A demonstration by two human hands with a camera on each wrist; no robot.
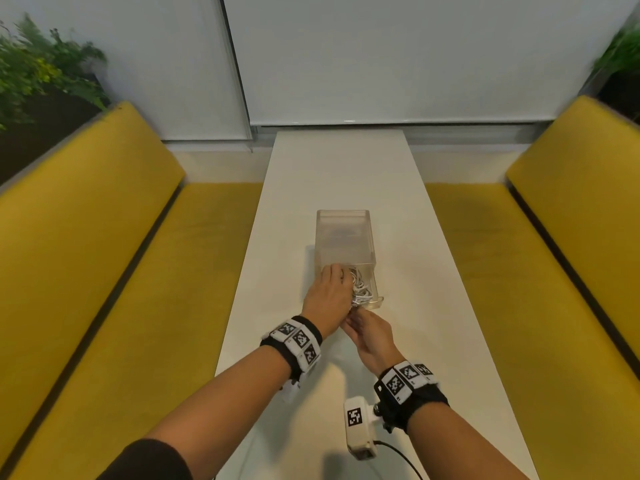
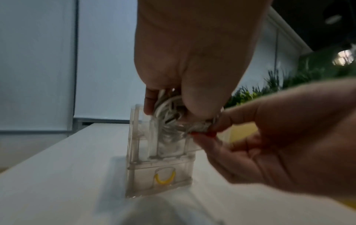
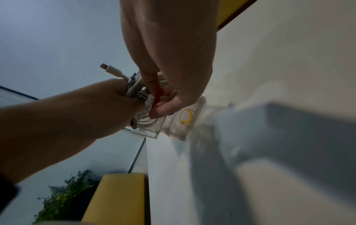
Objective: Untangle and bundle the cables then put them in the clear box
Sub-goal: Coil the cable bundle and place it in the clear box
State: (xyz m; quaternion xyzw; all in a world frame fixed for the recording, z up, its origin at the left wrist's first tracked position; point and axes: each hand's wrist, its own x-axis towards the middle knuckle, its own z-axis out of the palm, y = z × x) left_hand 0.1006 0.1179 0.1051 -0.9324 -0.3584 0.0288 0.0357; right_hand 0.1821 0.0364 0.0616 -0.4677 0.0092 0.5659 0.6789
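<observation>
White cables [image 1: 360, 287] are gripped in a bundle by the left hand [image 1: 327, 299] at the open near end of the clear box [image 1: 343, 237].

The coils are held partly inside the box, which stands on the white table [image 1: 433, 306]. A red band [image 3: 158, 95] at the bundle is pinched by the right hand [image 1: 372, 336]. A yellow band [image 2: 165, 179] is seen through the box's front wall. Yellow benches [image 1: 104, 254] are set on both sides.

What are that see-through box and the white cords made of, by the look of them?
The clear rectangular box looks like rigid glossy plastic: the table shows through its thin walls. The bundled white cables seem rubbery, plastic-sheathed: they bend in soft loops. One ends in a white moulded plug.
</observation>
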